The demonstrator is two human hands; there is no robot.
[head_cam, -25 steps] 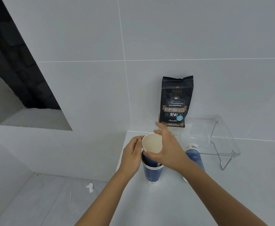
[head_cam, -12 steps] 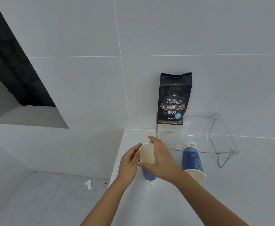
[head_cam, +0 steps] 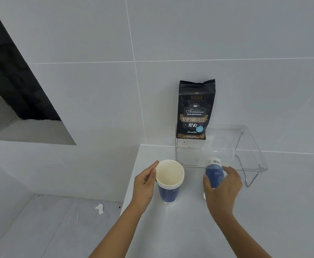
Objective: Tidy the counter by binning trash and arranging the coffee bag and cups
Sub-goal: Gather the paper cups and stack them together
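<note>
Counter (head_cam: pixel 171 229): you see a smooth, pale, faintly glossy top.
Wall (head_cam: pixel 189 34): large smooth tiles, soft sheen, thin grout lines, behind the counter.
Shelf (head_cam: pixel 249 144): clear glossy plastic, on the counter.
Bag (head_cam: pixel 195 110): your dark bag looks like matt foil, on the shelf.
Cups (head_cam: pixel 169 185): paper, matt cream inside, blue printed outside, left of the shelf.
Scrap (head_cam: pixel 99 209): crumpled white paper, on the floor left of the counter.

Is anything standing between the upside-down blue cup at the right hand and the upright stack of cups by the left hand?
Nothing visible. Only bare white counter lies between the inverted blue paper cup, which the right hand is closing around, and the stack of blue paper cups steadied by the left hand.
</note>
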